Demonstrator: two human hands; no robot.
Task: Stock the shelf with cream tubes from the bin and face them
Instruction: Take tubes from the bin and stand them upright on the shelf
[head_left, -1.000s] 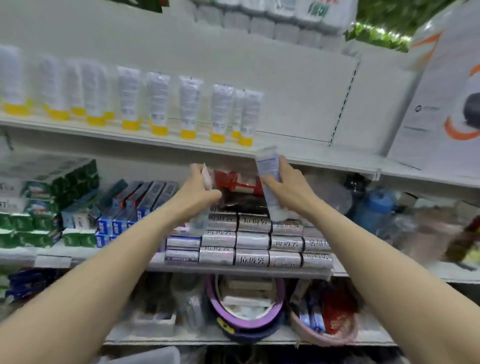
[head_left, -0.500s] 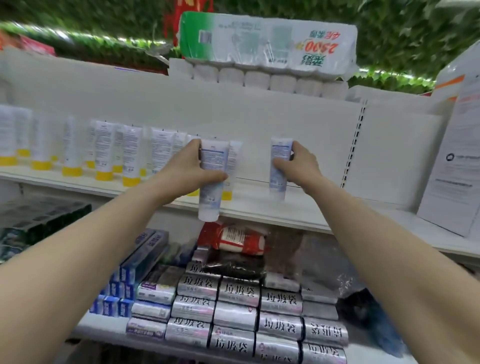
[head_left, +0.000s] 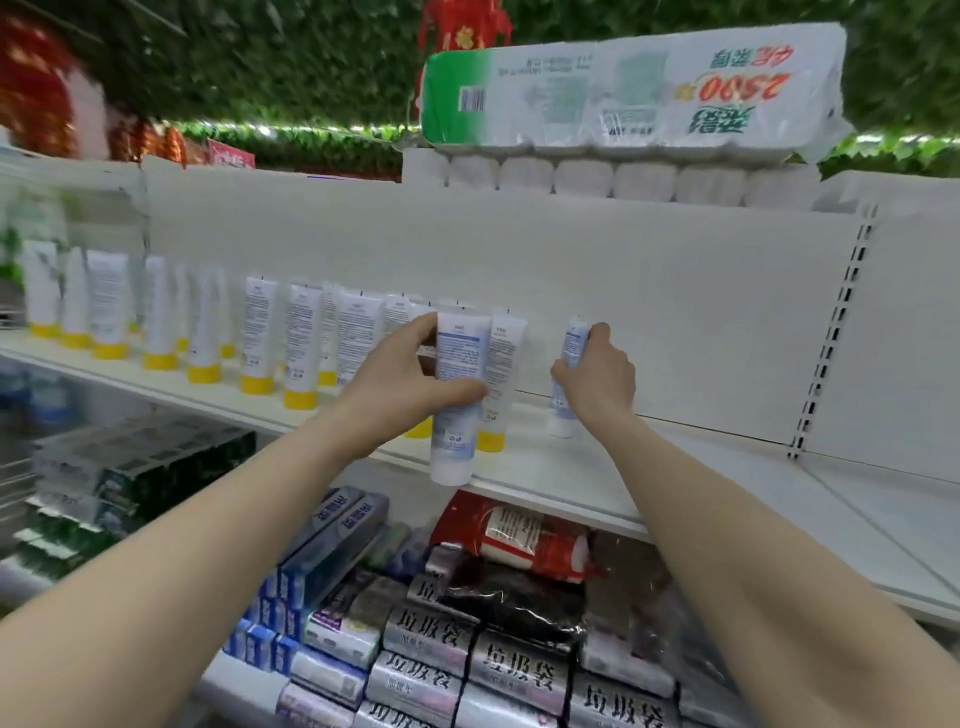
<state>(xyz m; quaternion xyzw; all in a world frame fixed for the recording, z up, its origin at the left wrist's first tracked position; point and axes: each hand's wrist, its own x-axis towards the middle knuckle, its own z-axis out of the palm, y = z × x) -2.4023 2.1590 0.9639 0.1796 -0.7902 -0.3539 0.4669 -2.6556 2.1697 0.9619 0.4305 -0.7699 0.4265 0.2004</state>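
Both hands are up at the white shelf (head_left: 597, 467). The left hand (head_left: 400, 384) grips a white-capped cream tube (head_left: 457, 400), cap down, out past the shelf's front edge. The right hand (head_left: 597, 379) pinches another tube (head_left: 566, 395) standing on the shelf. Yellow-capped tubes (head_left: 260, 338) line the shelf to the left, and a toilet paper pack (head_left: 623, 88) sits on top.

My left hand (head_left: 410, 384) holds a tube (head_left: 457, 400) before the shelf (head_left: 597, 467) edge, just right of the row of tubes (head_left: 260, 338) standing on it. My right hand (head_left: 597, 379) holds another tube (head_left: 569, 379) upright on the shelf, further right. Boxes (head_left: 467, 660) lie stacked on the shelf below.
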